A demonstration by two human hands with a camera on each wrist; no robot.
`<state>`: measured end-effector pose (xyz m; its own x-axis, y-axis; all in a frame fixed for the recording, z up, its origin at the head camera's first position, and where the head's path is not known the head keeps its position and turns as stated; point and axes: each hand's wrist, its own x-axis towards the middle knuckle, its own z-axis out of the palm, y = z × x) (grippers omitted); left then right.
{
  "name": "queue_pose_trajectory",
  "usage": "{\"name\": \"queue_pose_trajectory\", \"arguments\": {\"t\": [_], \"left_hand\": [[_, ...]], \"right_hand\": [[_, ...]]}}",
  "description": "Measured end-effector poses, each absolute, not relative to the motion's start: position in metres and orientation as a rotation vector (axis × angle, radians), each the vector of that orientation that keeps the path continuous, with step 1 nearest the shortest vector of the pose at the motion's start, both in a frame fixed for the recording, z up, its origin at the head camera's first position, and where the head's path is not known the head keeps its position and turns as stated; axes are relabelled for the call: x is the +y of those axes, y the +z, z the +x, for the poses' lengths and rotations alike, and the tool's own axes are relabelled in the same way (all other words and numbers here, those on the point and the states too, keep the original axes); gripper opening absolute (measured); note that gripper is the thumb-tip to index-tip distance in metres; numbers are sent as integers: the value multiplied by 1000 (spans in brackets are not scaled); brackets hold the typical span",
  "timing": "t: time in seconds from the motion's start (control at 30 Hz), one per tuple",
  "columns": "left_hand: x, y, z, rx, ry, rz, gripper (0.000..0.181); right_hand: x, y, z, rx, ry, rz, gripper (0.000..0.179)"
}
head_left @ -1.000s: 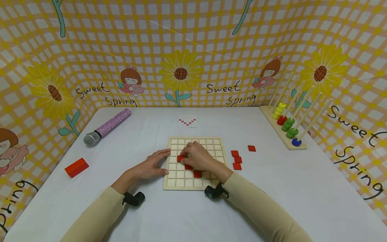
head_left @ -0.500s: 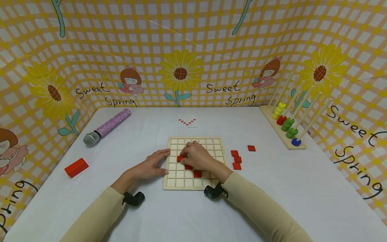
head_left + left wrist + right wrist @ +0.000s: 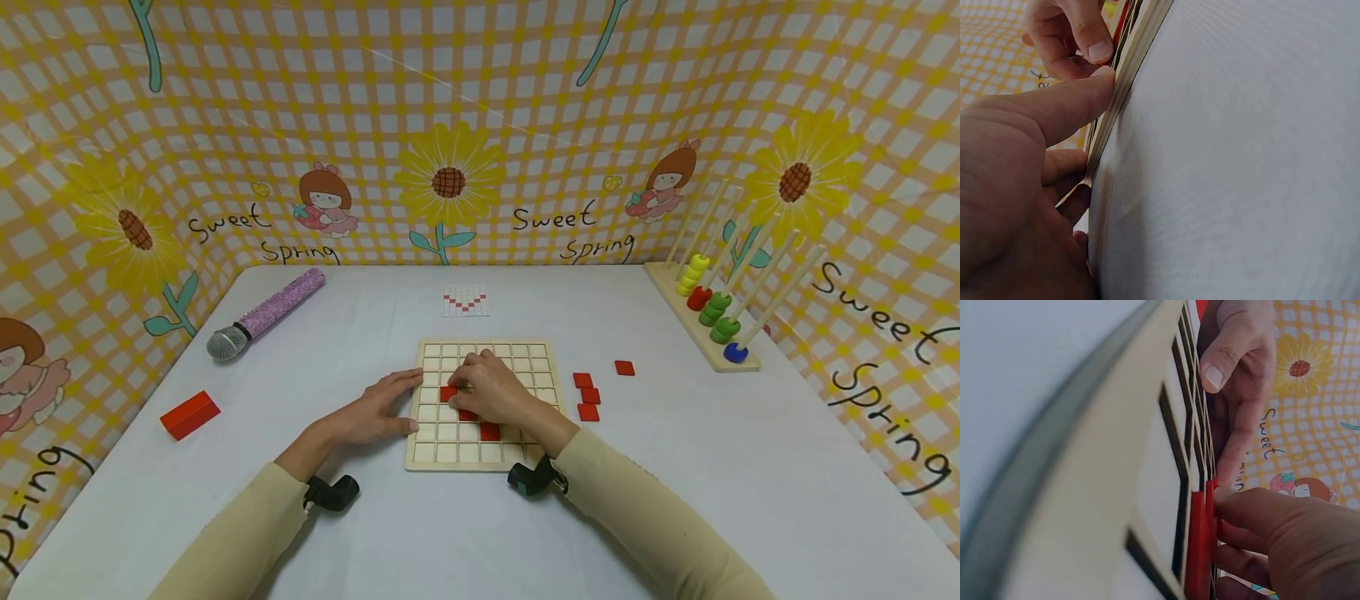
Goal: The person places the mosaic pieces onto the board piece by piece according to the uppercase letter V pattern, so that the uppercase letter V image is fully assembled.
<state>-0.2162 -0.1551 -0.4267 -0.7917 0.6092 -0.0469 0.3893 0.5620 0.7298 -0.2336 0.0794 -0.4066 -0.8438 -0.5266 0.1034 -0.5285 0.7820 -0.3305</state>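
A wooden grid board lies flat in the middle of the table. Three red square tiles show on it in a diagonal: an upper-left tile, a middle tile and a lower tile. My right hand is over the board, thumb and fingers curled at the upper-left tile and pinching it. In the right wrist view, the thumb meets red tile edges. My left hand rests along the board's left edge, fingers extended and thumb touching the rim. Cells beneath the right hand are hidden.
Several loose red tiles lie right of the board. A pattern card is behind it. A bead counting rack stands at the right; a purple microphone and a red block lie at the left.
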Motion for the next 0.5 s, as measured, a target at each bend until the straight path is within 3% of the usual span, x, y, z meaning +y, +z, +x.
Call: {"name": "queue_pose_trajectory", "arguments": {"t": [0.5], "left_hand": [[-154, -428, -217, 2511, 1059, 799, 77]], "right_hand": [[79, -407, -230, -2928, 546, 860, 24]]}}
